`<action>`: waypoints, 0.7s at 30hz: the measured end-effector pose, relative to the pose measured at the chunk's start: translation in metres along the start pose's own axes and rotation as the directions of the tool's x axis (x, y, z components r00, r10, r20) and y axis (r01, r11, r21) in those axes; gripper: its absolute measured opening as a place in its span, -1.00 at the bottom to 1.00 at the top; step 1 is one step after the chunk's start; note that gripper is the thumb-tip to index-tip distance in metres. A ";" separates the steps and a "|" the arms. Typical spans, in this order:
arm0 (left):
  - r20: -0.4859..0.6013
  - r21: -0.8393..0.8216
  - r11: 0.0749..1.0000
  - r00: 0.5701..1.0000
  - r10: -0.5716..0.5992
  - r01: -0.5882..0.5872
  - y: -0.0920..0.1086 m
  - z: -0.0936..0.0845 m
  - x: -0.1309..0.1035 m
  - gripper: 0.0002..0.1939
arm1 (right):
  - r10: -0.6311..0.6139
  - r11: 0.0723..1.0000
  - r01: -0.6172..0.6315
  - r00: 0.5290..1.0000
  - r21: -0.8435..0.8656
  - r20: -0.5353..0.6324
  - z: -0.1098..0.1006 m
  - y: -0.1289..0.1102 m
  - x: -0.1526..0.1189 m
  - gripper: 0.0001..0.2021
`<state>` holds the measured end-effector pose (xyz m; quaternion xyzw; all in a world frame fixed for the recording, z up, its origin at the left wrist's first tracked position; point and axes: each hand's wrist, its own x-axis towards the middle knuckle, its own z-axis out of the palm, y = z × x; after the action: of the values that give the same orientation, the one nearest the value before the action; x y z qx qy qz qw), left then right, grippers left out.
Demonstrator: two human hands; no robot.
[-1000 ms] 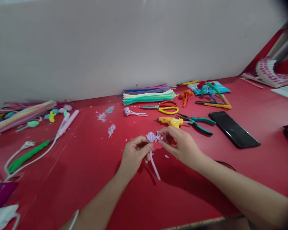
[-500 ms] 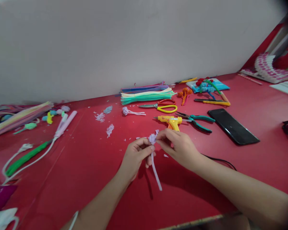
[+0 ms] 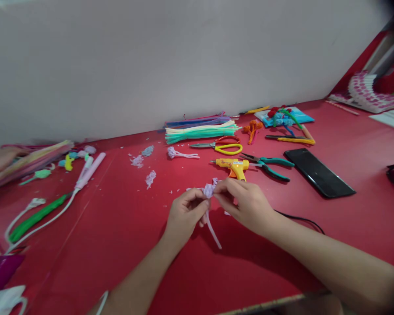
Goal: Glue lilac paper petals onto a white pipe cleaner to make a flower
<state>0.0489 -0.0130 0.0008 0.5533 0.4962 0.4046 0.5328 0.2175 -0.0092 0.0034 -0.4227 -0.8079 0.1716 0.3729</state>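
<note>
A small lilac pipe-cleaner flower is held between both hands over the red table. My left hand pinches it just below its bunched head, and its stem hangs down toward the table's front. The fingertips of my right hand are closed on the right side of the head. Behind the hands lies a yellow glue gun. Another lilac flower with thin stems rests farther back, left of the scissors.
Teal pliers and a black phone lie to the right. Green and cream pipe cleaners are bundled at the back. Lilac scraps lie left of centre. Another person's hand is at the far left, beside pipe cleaners.
Another person's hand has come into view at the far left. My hands stay nearly in place, while the held stem's lower end has risen slightly.
</note>
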 end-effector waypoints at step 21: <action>-0.023 0.529 0.660 0.769 0.639 -0.533 -0.003 -0.014 -0.008 -0.82 | 0.331 0.428 -0.518 0.852 0.740 0.405 -0.005 -0.018 0.003 -0.85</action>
<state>0.0334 -0.0188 0.0001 0.7553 0.4284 0.4699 0.1587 0.2107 -0.0178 0.0189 -0.3665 -0.5271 0.6611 0.3884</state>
